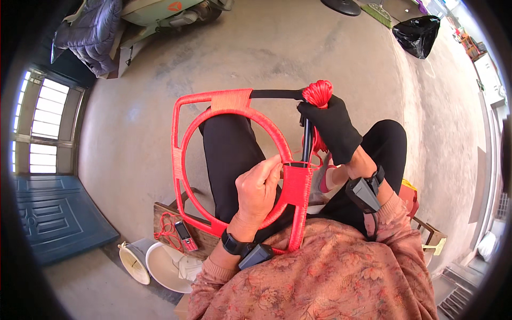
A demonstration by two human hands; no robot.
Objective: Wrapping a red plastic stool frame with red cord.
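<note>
A square frame with a round inner ring [177,152] rests over my lap, mostly wrapped in red cord. Its far right corner shows bare black tube [277,94]. My left hand [258,186], bare, is closed with thumb and fingers pinching the ring's right side, where the wrapping ends. In a black glove, my right hand [335,127] closes round a bundle of red cord [318,93] beside the frame's bare right bar. More red cord hangs below that hand, and a loose loop runs to the wrapped part. The right fingertips are partly hidden.
A wooden bench [200,234] by my left leg carries a phone [186,237] and loose red cord [166,230]. White buckets [162,264] stand beside it. Farther off are a blue door [58,216], a scooter [160,16], a broom [377,14] and a black bag [417,36].
</note>
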